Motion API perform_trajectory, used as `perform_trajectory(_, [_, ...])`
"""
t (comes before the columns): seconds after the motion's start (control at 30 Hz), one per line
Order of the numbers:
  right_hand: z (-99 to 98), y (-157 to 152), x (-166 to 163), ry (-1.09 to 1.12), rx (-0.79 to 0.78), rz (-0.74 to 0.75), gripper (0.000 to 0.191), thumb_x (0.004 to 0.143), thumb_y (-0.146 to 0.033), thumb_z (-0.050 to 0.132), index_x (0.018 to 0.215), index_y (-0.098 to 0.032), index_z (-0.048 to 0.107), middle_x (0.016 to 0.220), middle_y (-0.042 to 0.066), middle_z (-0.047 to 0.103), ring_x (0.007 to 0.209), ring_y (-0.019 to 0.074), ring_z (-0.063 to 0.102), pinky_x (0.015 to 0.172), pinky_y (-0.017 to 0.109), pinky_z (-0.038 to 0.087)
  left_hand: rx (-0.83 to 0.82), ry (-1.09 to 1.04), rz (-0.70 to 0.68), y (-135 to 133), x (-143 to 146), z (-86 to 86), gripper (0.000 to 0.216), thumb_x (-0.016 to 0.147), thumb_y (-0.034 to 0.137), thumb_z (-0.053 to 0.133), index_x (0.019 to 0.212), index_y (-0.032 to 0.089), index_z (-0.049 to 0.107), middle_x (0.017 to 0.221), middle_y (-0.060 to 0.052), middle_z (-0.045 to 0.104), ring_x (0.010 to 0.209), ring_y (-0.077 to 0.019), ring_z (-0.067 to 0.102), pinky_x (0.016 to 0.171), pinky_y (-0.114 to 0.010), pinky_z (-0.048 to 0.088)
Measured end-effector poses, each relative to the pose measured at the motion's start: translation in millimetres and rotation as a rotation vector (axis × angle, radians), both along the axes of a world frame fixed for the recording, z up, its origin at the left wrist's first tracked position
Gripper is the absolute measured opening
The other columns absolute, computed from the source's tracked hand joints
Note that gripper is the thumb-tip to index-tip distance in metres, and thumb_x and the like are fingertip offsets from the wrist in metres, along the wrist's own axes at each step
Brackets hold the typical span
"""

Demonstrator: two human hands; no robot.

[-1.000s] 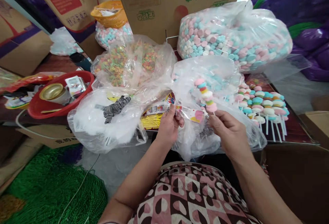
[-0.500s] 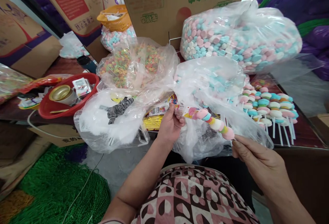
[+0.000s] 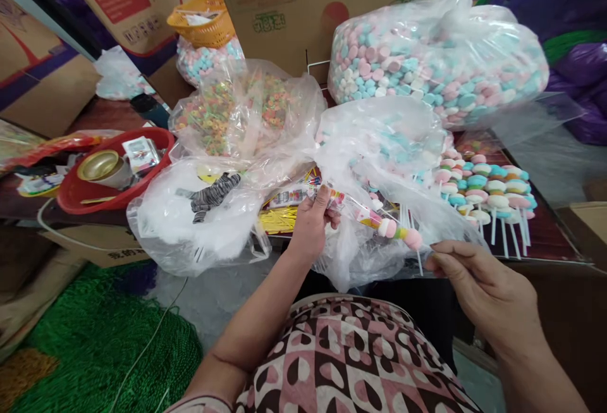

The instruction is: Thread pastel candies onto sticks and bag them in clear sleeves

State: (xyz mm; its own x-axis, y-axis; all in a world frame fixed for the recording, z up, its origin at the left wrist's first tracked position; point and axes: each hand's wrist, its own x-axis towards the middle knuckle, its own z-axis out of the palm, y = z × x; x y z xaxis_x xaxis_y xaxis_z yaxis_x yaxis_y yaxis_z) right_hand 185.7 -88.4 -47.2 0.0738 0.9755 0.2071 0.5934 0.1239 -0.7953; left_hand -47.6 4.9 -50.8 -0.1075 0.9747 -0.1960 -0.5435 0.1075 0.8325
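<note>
My left hand (image 3: 310, 223) is closed on a narrow clear printed wrapper (image 3: 367, 215), which slants down to the right. Most of a marshmallow skewer (image 3: 413, 238) lies inside this sleeve. Its lower pink, white and yellow-green pieces show outside the wrapper's edge. At the skewer's lower end, my right hand (image 3: 490, 293) pinches the thin white stick between thumb and fingertips. Printed wrappers (image 3: 290, 197) and a bundle of golden-yellow ties (image 3: 276, 221) lie beside my left wrist. Below the hands spreads a crumpled clear plastic bag (image 3: 351, 261).
More marshmallow skewers (image 3: 497, 195) are stacked at the right table edge. Behind stand big bags of marshmallows (image 3: 427, 65) and ring-shaped candies (image 3: 227, 109). A red basin (image 3: 71, 195) sits left, near a white-filled bag (image 3: 161, 217). Green stringy material (image 3: 118, 331) covers the floor.
The skewer sits deeper in the wrapper, with fewer marshmallows outside it. My left hand has moved a little up along the sleeve. The view has shifted slightly.
</note>
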Motion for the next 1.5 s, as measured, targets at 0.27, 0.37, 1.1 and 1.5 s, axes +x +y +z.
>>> perform_trajectory(0.27, [-15.1,1.5,-24.5,0.224,0.021,0.046,0.013,0.093,-0.036,0.056,0.096,-0.026,0.064,0.052,-0.005,0.054,0.046,0.0133,0.052,0.049,0.026,0.045,0.018,0.01,-0.003,1.8,-2.7,2.7,0.044,0.067,0.053,0.079,0.066,0.018,0.054,0.05,0.008,0.049,0.038,-0.0051,0.045,0.036,-0.02,0.034])
perform_trajectory(0.37, [-17.5,3.1,-24.5,0.298,-0.064,0.106,0.021,0.093,-0.037,0.057,0.109,-0.025,0.063,0.058,-0.004,0.06,0.053,0.0145,0.058,0.054,0.026,0.049,0.02,0.046,-0.006,2.9,-3.3,3.1,0.044,0.067,0.053,0.079,0.066,0.018,0.054,0.051,0.008,0.049,0.038,-0.0052,0.046,0.035,-0.02,0.033])
perform_trajectory(1.1, [-34.2,2.5,-36.3,-0.032,0.136,-0.054,0.018,0.093,-0.035,0.056,0.088,-0.021,0.067,0.058,-0.003,0.062,0.048,0.0124,0.056,0.05,0.023,0.043,0.12,0.065,-0.11,-3.0,4.1,1.2,0.035,0.081,0.05,0.069,0.098,0.022,0.058,0.095,-0.001,0.069,0.081,-0.0129,0.066,0.069,-0.024,0.053])
perform_trajectory(1.5, [-32.7,8.4,-60.4,0.163,-0.004,-0.056,0.021,0.091,-0.038,0.057,0.096,-0.021,0.067,0.063,-0.002,0.059,0.054,0.0123,0.052,0.053,0.024,0.041,0.025,-0.349,-0.164,-16.3,35.2,21.9,0.025,0.086,0.041,0.064,0.103,0.023,0.058,0.075,0.003,0.059,0.072,-0.0148,0.065,0.076,-0.033,0.053])
